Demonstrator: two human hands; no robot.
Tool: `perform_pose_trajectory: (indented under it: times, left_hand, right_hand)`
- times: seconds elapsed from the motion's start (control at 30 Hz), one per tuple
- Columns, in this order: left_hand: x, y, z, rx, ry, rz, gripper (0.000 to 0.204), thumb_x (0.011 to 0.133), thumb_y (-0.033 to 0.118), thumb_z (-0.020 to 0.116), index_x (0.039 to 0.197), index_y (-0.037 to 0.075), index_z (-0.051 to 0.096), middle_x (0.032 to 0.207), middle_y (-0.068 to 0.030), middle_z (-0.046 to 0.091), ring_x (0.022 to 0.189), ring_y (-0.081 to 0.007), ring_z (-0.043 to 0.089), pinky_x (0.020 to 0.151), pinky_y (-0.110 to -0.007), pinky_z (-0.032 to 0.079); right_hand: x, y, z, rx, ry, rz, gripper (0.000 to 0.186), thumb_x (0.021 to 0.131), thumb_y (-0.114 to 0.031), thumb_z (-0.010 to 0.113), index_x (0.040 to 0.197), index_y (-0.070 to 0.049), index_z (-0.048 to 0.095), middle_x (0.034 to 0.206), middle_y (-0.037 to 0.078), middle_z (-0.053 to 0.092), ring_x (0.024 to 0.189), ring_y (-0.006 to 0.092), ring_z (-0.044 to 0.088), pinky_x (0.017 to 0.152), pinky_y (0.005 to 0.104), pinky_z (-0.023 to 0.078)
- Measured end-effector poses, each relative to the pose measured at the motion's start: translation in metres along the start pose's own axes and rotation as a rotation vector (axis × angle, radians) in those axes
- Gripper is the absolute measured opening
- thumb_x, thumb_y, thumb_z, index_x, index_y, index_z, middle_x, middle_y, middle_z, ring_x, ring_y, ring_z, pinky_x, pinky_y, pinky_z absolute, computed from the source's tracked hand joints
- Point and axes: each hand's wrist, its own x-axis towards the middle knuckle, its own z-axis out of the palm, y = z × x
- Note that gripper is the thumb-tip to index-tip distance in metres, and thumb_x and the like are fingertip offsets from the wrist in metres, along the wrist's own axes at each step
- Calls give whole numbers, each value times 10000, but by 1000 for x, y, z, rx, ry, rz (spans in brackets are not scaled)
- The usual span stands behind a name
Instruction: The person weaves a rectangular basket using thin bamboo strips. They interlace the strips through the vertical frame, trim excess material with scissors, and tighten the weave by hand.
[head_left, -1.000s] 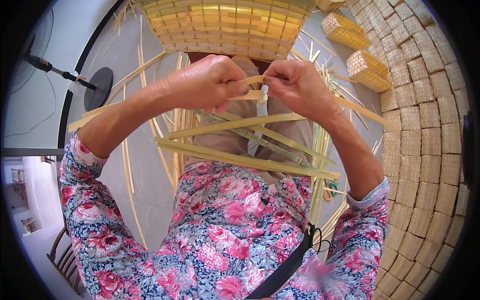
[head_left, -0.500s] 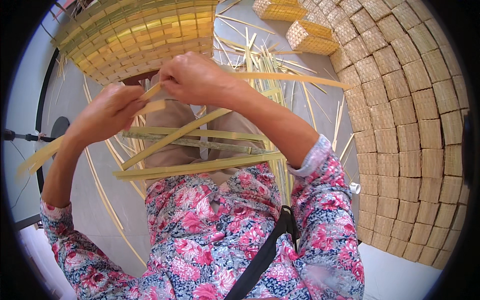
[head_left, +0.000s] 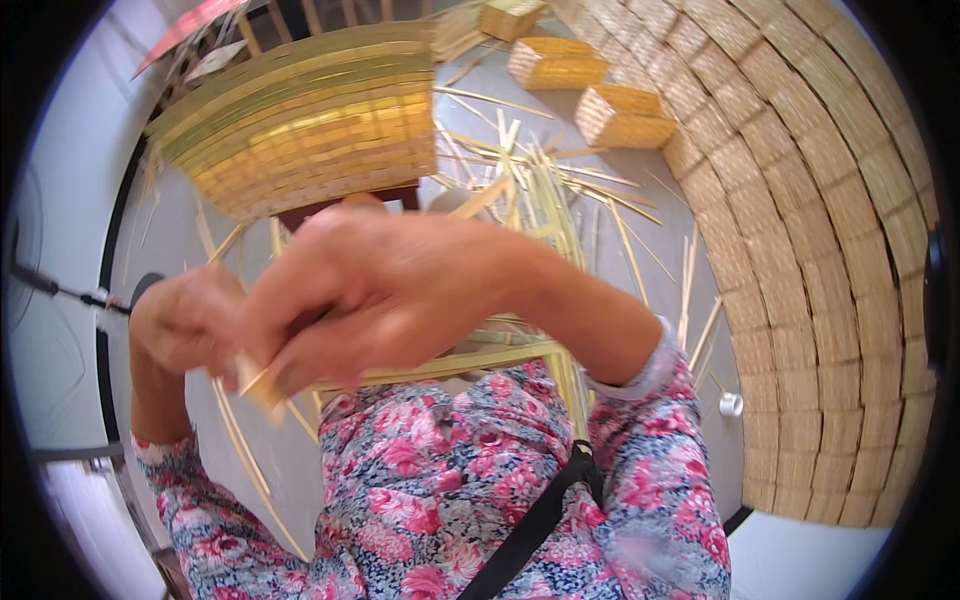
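Note:
My right hand (head_left: 365,285) is closed, with thumb and fingers pinched on a pale bamboo strip (head_left: 262,388) whose short end sticks out below the fingertips. Right beside it is my left hand (head_left: 192,318), also closed and blurred by motion, its fingers meeting the same strip. Both hands are raised close to my chest, and most of the strip is hidden behind them. Across my lap lie several flat green-yellow bamboo strips (head_left: 455,362), partly covered by my right hand. Beyond the hands stands a large, partly woven bamboo basket (head_left: 310,125) with bare upright slats at its top.
A long bundle of strips (head_left: 550,215) lies on the floor to the right, with loose strips (head_left: 630,250) scattered around. Small woven baskets (head_left: 625,115) sit farther back. Stacked woven blocks (head_left: 800,300) line the right side. A white roll (head_left: 731,404) rests nearby.
Both hands have come down and closer to my body with the strip. My right hand now overlaps the left one's edge. The view has tilted, showing more of the basket's top.

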Motion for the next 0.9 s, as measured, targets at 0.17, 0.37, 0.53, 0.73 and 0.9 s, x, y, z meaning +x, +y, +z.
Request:
perform_pose_trajectory:
  times: [0.17, 0.37, 0.53, 0.73, 0.9]
  left_hand:
    - [20, 17, 10, 764, 322, -342, 261, 980, 170, 524, 767, 26, 570, 561, -64, 548, 493, -204, 569, 469, -318, 420]
    - [18, -15, -5, 884, 446, -318, 280, 986, 211, 549, 788, 13, 574, 544, -74, 519, 462, -187, 516, 459, -298, 400]
    - [-22, -14, -12, 274, 693, -569, 339, 1047, 288, 480, 886, 46, 656, 552, 37, 504, 456, -18, 448, 430, -177, 369]
    - [-13, -30, -24, 175, 877, -455, 337, 1042, 319, 489, 917, 38, 629, 587, 26, 514, 475, -18, 466, 431, -176, 385]
    - [25, -38, -27, 230, 740, -402, 275, 1028, 219, 510, 865, 14, 592, 643, -20, 613, 557, -74, 600, 492, -218, 475]
  right_hand:
    - [-15, 0, -16, -1166, 258, 415, 138, 795, -171, 609, 761, -56, 678, 724, 157, 671, 688, 347, 677, 639, 436, 535]
    - [-16, 37, -25, -1272, 506, 312, 110, 857, -109, 662, 796, -24, 625, 585, 93, 551, 508, 189, 501, 496, 321, 406]
    - [-26, 48, -37, -781, 562, 348, 92, 862, -82, 667, 894, 3, 681, 622, 84, 568, 572, 119, 510, 514, 298, 405]
    - [32, 125, 25, -861, 116, 606, 110, 860, -112, 594, 826, -14, 628, 753, 232, 637, 750, 425, 639, 664, 493, 504]
    - [33, 184, 65, -725, 282, 304, 178, 889, -157, 602, 973, -12, 663, 838, 225, 662, 815, 417, 648, 739, 470, 518]
